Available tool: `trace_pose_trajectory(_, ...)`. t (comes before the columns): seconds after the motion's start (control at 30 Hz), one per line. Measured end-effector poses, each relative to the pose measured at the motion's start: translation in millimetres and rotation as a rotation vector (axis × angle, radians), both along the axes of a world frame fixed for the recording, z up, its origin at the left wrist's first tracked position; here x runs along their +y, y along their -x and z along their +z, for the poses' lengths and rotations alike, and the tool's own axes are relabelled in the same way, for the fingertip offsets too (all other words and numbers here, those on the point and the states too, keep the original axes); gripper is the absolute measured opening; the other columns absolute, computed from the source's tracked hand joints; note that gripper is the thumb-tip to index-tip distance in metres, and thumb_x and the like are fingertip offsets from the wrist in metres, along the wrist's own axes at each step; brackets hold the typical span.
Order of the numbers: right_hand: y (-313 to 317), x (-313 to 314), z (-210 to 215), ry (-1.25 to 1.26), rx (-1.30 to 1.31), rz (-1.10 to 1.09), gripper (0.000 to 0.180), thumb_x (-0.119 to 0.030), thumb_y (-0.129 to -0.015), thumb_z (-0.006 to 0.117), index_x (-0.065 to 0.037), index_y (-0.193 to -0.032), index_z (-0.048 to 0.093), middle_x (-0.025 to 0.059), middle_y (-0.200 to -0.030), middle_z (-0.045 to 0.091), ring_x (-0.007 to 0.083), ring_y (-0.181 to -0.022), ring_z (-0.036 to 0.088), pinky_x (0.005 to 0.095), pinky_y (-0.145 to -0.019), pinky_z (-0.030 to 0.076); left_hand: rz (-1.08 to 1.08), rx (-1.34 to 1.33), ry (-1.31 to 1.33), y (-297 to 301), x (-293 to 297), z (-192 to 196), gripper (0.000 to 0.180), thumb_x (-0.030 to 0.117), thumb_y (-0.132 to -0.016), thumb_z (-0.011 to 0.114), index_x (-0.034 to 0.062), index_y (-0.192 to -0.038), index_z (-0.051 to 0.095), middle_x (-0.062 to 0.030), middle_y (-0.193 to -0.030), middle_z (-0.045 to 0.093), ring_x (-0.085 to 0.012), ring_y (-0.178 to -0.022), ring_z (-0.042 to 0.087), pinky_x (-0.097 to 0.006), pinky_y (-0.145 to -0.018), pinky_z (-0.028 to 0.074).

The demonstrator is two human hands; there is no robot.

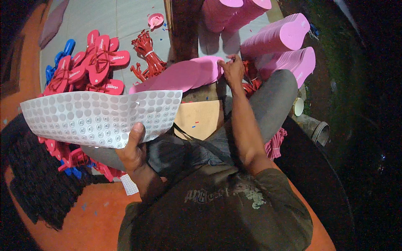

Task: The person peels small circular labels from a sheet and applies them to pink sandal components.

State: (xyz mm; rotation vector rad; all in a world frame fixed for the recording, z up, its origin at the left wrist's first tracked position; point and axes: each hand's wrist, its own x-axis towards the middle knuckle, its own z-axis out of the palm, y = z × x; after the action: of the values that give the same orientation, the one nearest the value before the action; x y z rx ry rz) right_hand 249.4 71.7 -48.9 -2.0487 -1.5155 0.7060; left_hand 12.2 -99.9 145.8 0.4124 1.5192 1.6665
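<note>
1. The left hand [133,150] holds a white sticker sheet [100,117] by its lower edge, the thumb on top. The sheet is wide and a little curved. It carries rows of small round labels; many in the upper rows are already gone.
2. The right hand [233,71] is closed on the tip of a pink foam sole [184,75], fingers pinched at its far end. The sole lies across the person's knees, over a brown cardboard piece [201,119].
3. Stacks of pink soles [280,37] stand just beyond the right hand, close together.
4. On the left lies a pile of finished red sandals [94,65], with some blue ones [63,52] at its edge.
5. Bundles of red straps [146,52] lie between the pile and a dark wooden post [184,29].
6. Some grey floor [121,19] is open behind the straps; the right side is dark.
</note>
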Motion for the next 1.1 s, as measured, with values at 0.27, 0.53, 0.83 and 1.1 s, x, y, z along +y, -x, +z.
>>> trace_pose_trajectory(0.27,7,-11,-17,0.225,0.561,0.119,0.02,-0.02,-0.081,0.059,-0.002,-0.086,0.067,0.001,-0.076,0.062,0.0059,-0.067,0.053,0.0199,-0.058,0.042,-0.03,-0.034,-0.067,0,-3,-2,0.065,-0.004,-0.072,0.058,-0.0045,-0.128,0.025,-0.018,-0.117,0.044,-0.028,-0.106,0.048,-0.036,-0.089,0.04)
trace_pose_trajectory(0.53,8,-13,-32,0.147,0.521,0.166,0.022,-0.019,-0.082,0.056,-0.001,-0.087,0.066,0.0023,-0.077,0.064,0.0082,-0.066,0.055,0.022,-0.058,0.043,-0.035,-0.157,0.014,8,-10,-10,0.061,-0.001,-0.071,0.061,-0.0054,-0.124,0.03,-0.0162,-0.112,0.046,-0.0254,-0.102,0.049,-0.033,-0.086,0.041)
trace_pose_trajectory(0.83,24,-15,-5,0.063,0.004,0.022,0.029,-0.024,-0.071,0.068,-0.002,-0.088,0.057,0.0107,-0.068,0.061,0.0165,-0.064,0.059,0.0289,-0.06,0.046,-0.005,-0.184,0.112,-1,0,5,0.061,0.001,-0.072,0.06,-0.0061,-0.125,0.029,-0.0167,-0.114,0.045,-0.0261,-0.101,0.049,-0.035,-0.088,0.04)
trace_pose_trajectory(1.1,55,-74,144,-0.215,0.553,0.216,0.02,-0.012,-0.068,0.071,-0.003,-0.083,0.06,0.0039,-0.073,0.058,0.0122,-0.064,0.052,0.0254,-0.061,0.044,-0.09,-0.284,0.11,-10,11,11,0.046,0.001,-0.077,0.053,-0.0054,-0.12,0.039,-0.0139,-0.109,0.051,-0.0239,-0.099,0.052,-0.033,-0.087,0.041)
